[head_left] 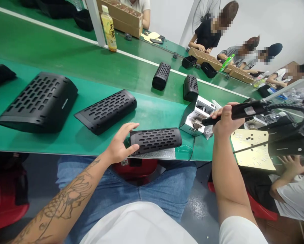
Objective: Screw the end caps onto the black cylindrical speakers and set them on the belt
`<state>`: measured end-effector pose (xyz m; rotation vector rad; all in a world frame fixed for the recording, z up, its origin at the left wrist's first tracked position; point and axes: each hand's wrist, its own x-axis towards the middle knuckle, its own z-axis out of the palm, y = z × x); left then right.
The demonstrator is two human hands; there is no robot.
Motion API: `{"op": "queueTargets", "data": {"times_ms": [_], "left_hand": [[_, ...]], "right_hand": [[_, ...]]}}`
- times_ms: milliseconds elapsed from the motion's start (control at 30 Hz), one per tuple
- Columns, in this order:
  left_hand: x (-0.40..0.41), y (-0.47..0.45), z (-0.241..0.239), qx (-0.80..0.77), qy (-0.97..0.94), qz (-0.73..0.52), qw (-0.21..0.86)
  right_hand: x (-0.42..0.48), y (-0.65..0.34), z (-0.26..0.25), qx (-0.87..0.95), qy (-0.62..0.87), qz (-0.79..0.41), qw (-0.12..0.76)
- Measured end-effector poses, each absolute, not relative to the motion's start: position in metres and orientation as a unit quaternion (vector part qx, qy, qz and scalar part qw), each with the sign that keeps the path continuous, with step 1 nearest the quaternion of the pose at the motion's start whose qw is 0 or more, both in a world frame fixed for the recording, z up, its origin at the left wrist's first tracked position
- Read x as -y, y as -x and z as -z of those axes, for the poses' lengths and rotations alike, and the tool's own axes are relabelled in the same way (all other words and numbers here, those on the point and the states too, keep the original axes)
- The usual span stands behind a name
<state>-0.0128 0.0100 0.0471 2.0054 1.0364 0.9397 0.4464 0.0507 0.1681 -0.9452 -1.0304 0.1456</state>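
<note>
Matte black is shown by the near housing (155, 140), an elongated shell whose upturned face is pierced by staggered rows of rounded slots and whose corners are softened. It is laid lengthwise along the front edge of the green table (148, 112), partly over a pale, speckled sheet (164, 154). Taking that housing as the clock's centre, its nine o'clock end is flanked by the left hand (121, 144), with fingers spread and thumb held apart; whether it is firmly touched cannot be told.

Between two and three o'clock, a black electric screwdriver (245, 110) is gripped by the right hand (228, 120), its fingers wrapped around the handle. The tool's tip is brought to the metal front of the screw feeder (199, 117) at two o'clock.

Similar slotted housings are set at ten (107, 111), twelve (161, 76) and one o'clock (191, 87). A yellow sheet (253, 149) is placed at three o'clock.
</note>
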Motion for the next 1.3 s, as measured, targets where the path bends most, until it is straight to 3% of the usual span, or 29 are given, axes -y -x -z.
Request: {"op": "queueTargets", "data": {"times_ms": [200, 367, 533, 700, 1300], "left_hand": [[0.004, 0.004, -0.009, -0.400, -0.769, -0.344, 0.363], [0.006, 0.000, -0.011, -0.396, -0.771, -0.333, 0.372], [0.006, -0.001, -0.013, -0.383, -0.779, -0.339, 0.362], [0.008, -0.003, -0.016, -0.388, -0.782, -0.328, 0.360], [0.004, -0.004, -0.008, -0.356, -0.770, -0.376, 0.373]], "right_hand": [[-0.060, -0.452, -0.146, 0.482, 0.484, -0.092, 0.725], [-0.034, -0.434, -0.159, 0.528, 0.472, -0.121, 0.695], [0.017, -0.376, -0.186, 0.497, 0.403, -0.204, 0.741], [0.051, -0.312, -0.188, 0.570, 0.327, -0.319, 0.683], [0.038, -0.267, -0.174, 0.607, 0.240, -0.428, 0.626]]}}
